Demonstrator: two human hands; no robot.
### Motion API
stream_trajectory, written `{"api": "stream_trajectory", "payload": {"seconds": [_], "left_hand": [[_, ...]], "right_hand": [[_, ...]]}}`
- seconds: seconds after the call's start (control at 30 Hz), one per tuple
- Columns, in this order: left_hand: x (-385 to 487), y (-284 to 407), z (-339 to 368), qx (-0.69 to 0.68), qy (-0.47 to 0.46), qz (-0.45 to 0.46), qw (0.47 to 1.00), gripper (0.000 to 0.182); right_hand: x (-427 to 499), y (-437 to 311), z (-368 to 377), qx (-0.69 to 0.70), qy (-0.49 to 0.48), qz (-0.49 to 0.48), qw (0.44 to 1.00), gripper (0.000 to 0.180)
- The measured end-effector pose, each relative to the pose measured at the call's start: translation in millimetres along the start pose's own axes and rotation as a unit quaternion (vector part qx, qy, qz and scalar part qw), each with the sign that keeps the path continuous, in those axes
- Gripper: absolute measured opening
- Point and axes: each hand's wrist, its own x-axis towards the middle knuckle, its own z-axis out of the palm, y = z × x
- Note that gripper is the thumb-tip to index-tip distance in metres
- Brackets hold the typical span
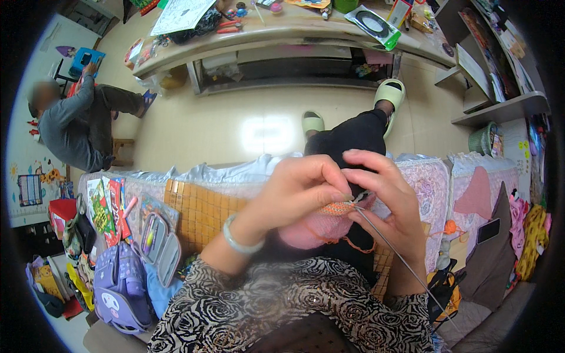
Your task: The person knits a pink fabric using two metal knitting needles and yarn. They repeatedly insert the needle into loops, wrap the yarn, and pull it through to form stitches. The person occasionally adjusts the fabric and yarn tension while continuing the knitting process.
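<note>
A pink knitted piece point(304, 230) with an orange-and-white knitted band point(336, 208) is held up above my lap. My left hand point(300, 183), with a pale bangle on its wrist, pinches the band's upper edge between thumb and fingers. My right hand point(390, 200) grips the right end of the work, thumb below and two fingers raised. A long thin metal knitting needle point(404, 260) runs from the stitches down past my right forearm. Loose orange yarn point(359, 248) loops beneath the piece. Fingers partly hide the stitches and needle tip.
An orange yarn ball point(450, 227) and a phone point(488, 230) lie to my right. To my left are an open pencil case point(161, 247) and a purple backpack point(121, 287). A cluttered table point(282, 33) stands ahead. Another person point(73, 119) sits at the far left.
</note>
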Motion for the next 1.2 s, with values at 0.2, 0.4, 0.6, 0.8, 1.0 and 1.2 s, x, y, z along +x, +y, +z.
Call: {"api": "stream_trajectory", "payload": {"seconds": [0.2,0.4,0.6,0.8,1.0,1.2], "left_hand": [[-1,0,-1,0.025,0.017,0.023,0.999,0.002],[2,0,5,0.019,0.057,0.021,0.998,0.006],[2,5,4,0.021,0.079,0.045,0.996,0.006],[2,7,3,0.101,0.067,0.066,0.99,0.003],[-1,10,7,0.138,0.065,0.113,0.982,0.015],[-7,0,26,0.019,0.108,0.132,0.985,0.037]], "right_hand": [[-1,13,-1,0.231,0.02,0.081,0.969,0.004],[-12,14,15,0.583,0.132,0.197,0.777,0.02],[-18,15,7,0.448,0.105,0.021,0.888,0.018],[-21,-6,3,0.143,0.014,0.04,0.989,0.018],[-24,-3,20,0.1,0.144,0.036,0.984,0.024],[-28,1,51,0.13,0.246,-0.014,0.96,0.027]]}}
